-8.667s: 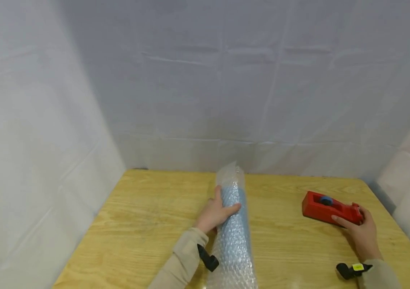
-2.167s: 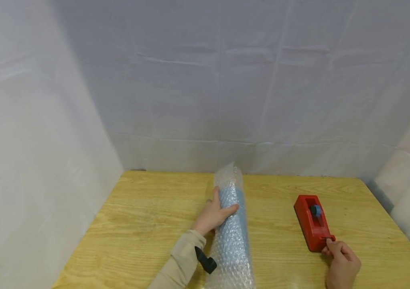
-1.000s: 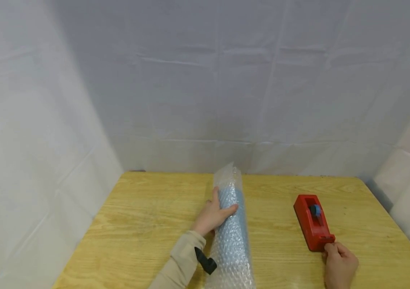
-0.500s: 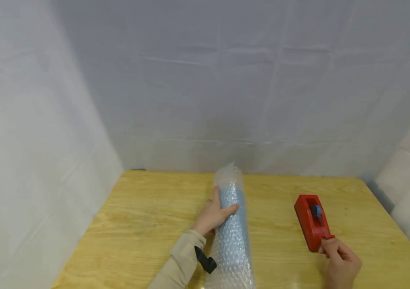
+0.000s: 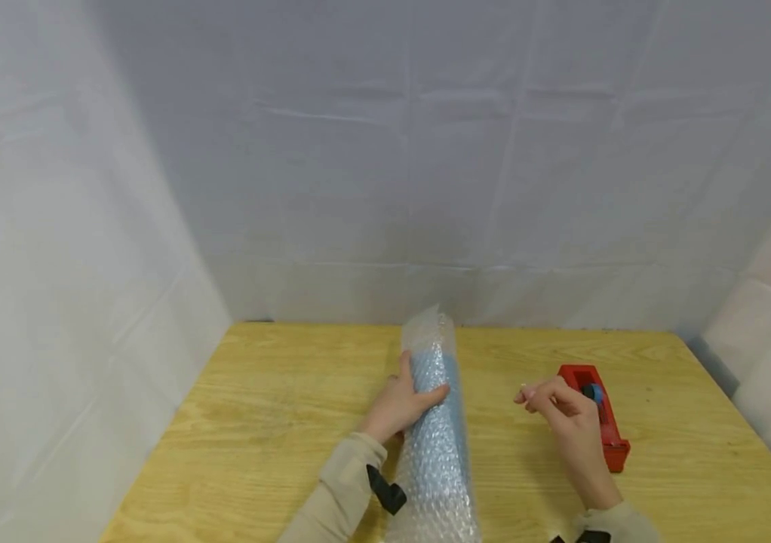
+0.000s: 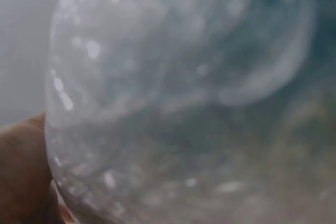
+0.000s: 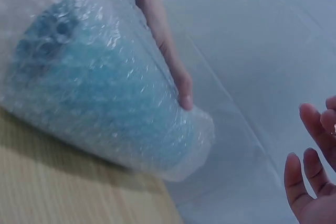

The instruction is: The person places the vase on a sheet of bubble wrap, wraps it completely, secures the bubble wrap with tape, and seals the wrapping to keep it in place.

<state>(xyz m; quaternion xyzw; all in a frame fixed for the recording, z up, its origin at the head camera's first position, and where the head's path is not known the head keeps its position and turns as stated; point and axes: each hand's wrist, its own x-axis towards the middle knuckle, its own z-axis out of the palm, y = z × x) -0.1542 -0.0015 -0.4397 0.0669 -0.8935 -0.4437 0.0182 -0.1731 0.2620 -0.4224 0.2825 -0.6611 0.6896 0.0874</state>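
A long roll of bubble wrap (image 5: 434, 460) with something light blue inside lies lengthwise on the table. My left hand (image 5: 395, 403) grips its left side, thumb across the top and index finger pointing along it. In the left wrist view the clear wrap (image 6: 157, 145) fills most of the picture. My right hand (image 5: 567, 422) is raised to the right of the roll, thumb and forefinger pinching a small piece of clear tape (image 7: 334, 129), mostly hidden by the fingers. The right wrist view shows its other fingers loosely bent. Behind that hand stands a red tape dispenser (image 5: 615, 449).
The wooden table (image 5: 277, 422) reaches back to a pale sheet (image 5: 331, 188) hung as a wall, with more sheeting on both sides. A blue-cored tape reel (image 5: 592, 393) sits in the dispenser, partly covered by my right hand.
My right hand has left the front end of the dispenser and moved up and left toward the roll, with a bit of tape in its fingertips. The left hand has stayed on the roll.
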